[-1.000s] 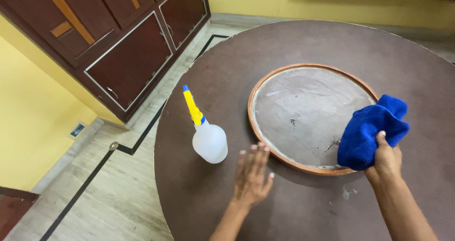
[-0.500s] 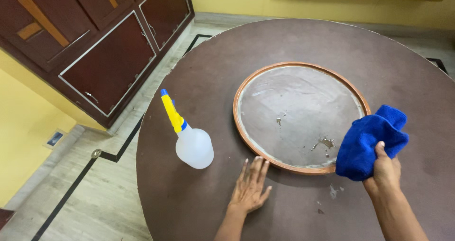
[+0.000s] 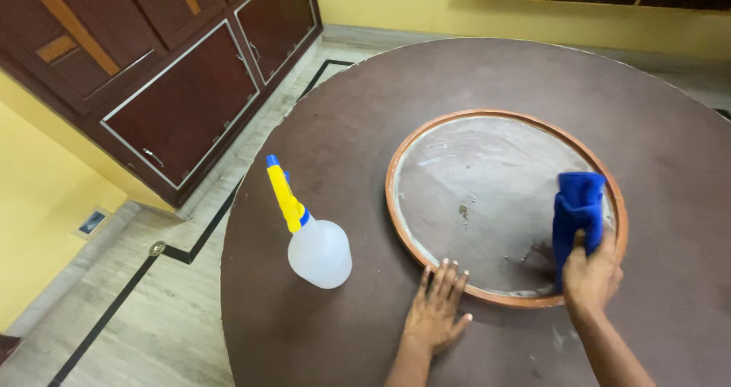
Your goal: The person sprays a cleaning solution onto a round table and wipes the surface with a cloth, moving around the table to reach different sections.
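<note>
one blue cloth [image 3: 576, 212] in right hand [image 3: 590, 277] | one round tray [image 3: 472, 197] | one spray bottle [image 3: 308, 235]

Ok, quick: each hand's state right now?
Left hand: open, flat on the table, fingertips at the tray rim.
Right hand: closed on the cloth.

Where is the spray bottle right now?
In the head view, the spray bottle stands on the round table's left side, left of the rimmed disc, beyond the left hand.

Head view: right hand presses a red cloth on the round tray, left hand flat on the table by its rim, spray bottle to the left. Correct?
Not quite: the cloth is blue, not red, as the head view shows. The rest stands: the right hand presses it on the round tray, the left hand lies flat on the table, spray bottle to the left.
</note>
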